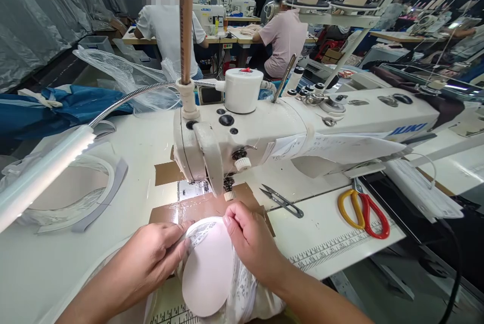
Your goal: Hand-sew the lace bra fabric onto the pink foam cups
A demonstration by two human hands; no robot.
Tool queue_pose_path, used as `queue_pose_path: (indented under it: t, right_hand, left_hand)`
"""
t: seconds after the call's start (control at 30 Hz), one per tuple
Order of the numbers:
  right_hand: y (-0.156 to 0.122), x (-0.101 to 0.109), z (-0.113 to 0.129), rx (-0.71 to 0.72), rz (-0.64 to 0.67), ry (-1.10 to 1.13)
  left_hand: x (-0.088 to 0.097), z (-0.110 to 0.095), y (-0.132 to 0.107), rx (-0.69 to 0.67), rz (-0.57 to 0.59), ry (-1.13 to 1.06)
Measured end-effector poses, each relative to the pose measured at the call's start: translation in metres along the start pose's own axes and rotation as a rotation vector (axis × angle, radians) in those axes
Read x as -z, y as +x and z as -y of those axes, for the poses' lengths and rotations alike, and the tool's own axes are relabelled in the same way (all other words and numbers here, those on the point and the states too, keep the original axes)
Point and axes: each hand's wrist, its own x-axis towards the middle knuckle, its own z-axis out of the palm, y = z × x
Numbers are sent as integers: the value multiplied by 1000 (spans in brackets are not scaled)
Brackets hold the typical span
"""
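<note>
White and big, the sewing machine (272,127) has a worker (162,31) behind it, partly hidden by its brown pole (186,26). A lamp (45,175) glows left of it. In front, the left hand (159,247) and right hand (251,243) pinch lacy cloth (207,278). Scissors (363,212) and small snips (282,200) lie front-right.

cup piece (207,276): smooth, matt cloth face, patterned lace (246,286) beside it. sewing machine (264,129): glossy white paint finish. tabletop (34,268): smooth, semi-gloss. brown tape (206,208): shiny plastic. snips (283,202): dark metal. scissors (366,215): glossy plastic handles. lamp conduit (133,93): ribbed bright metal. papers (340,147): matt.
</note>
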Motion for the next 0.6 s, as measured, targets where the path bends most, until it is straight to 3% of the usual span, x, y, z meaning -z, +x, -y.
queue_pose_path:
  t: [0.13,0.2,0.37,0.47,0.6]
  right_hand:
    - [-1,-3,-1,32,-9,-55]
    - [-1,-5,-1,90,-53,-108]
    - [-2,-6,-1,469,-280,-250]
    - [-4,-10,-3,607,-252,-315]
    - [-5,-17,-5,600,-168,-370]
  left_hand:
    - [-1,0,-2,39,137,-39]
    - [-1,-1,-1,31,138,-139]
    - [-3,4,5,-13,112,-325]
    - [-7,9,6,-4,119,-316]
    - [-10,9,6,10,111,-306]
